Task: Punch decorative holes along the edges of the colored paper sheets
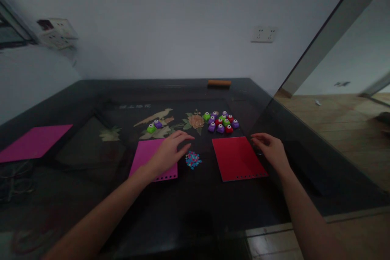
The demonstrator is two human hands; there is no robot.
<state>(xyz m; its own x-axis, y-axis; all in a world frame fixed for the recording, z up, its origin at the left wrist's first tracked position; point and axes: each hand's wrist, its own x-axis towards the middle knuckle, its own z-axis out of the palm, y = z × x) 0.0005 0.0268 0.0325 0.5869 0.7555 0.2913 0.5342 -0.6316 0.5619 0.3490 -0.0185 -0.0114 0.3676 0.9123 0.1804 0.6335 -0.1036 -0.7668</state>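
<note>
My left hand (170,151) rests palm down on a pink paper sheet (145,155) with punched holes along its near edge, fingers spread toward the middle. My right hand (269,149) lies at the right edge of a red sheet (237,157), also punched along its near edge, fingers loosely curled and touching it. Between the sheets sits a small heap of blue and pink paper dots (193,159). A cluster of several small craft punches (221,122) in green, purple and red stands beyond the red sheet. Two more punches (154,126) stand beyond the pink sheet.
The dark glass-topped table (195,199) has a bird and flower inlay. Another pink sheet (33,142) lies at the far left. A brown bar (219,83) lies at the back edge near the wall. A wooden floor shows to the right.
</note>
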